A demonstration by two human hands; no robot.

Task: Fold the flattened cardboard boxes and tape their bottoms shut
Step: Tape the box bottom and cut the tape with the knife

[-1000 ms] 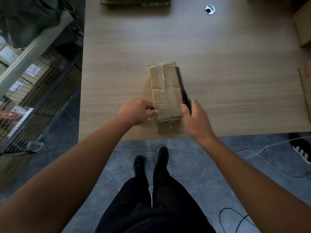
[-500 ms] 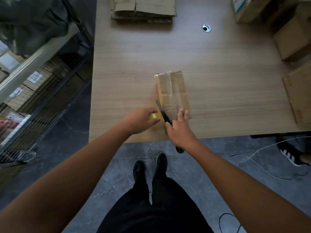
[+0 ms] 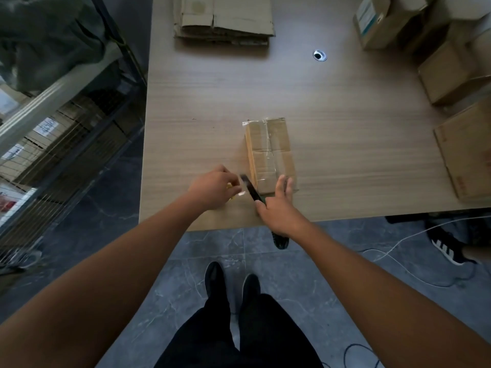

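Cutting tape at centre box (image 3: 269, 152), bottom taped; left hand (image 3: 214, 188) clenched on roll, right hand (image 3: 279, 208) gripping scissors (image 3: 251, 189); flat stack (image 3: 224, 19) at top unfolded.

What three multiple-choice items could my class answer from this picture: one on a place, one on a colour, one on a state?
1. Where does the stack of flattened boxes lie?
A. table's far edge
B. on the floor
C. under the right hand

2. What colour is the tape roll in the left hand?
A. yellow
B. red
C. blue

3. The small box is:
A. flat
B. folded and taped
C. crushed

Key: A, it lies far up the table; A, yellow peeks past the fingers; B, clear tape crosses its flaps while the right hand holds scissors.
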